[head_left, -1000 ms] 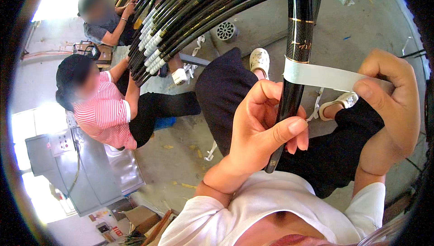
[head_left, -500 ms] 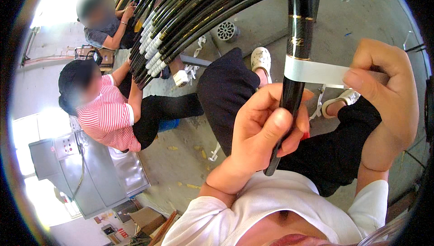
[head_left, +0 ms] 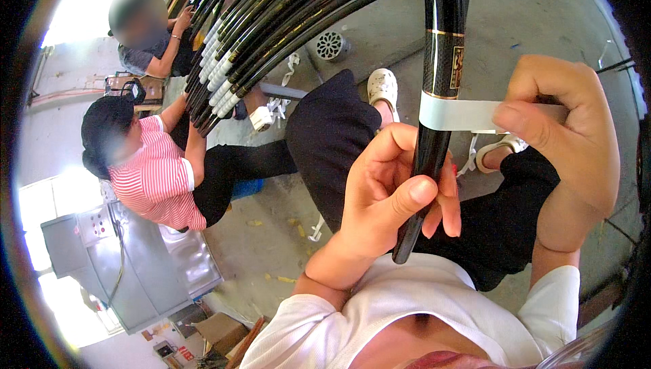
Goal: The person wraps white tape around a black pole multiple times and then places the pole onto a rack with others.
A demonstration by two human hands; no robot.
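My left hand (head_left: 386, 199) is around the lower end of a glossy black fishing rod (head_left: 434, 145), thumb on its front and fingers curled behind it. Gold rings and a gold-framed emblem decorate the rod above the hand. A strip of white tape (head_left: 461, 114) lies against the rod just below the lower gold ring. To the right, my right hand (head_left: 566, 132) pinches the strip's other end between thumb and bent forefinger, holding it out straight and taut. The rod stands nearly upright in view, its top running past the upper edge.
Many similar black rods (head_left: 298, 23), several with white-wrapped ends, lie side by side at upper left. A person in a striped shirt (head_left: 159, 172) and another person in grey (head_left: 159, 47) sit beside them. A round grate (head_left: 330, 45) and tape scraps (head_left: 316, 228) are on the floor.
The rod has turned about its length, so its gold emblem now faces me. My left fingers have straightened somewhat behind it. The tape remains pinched in my right hand.
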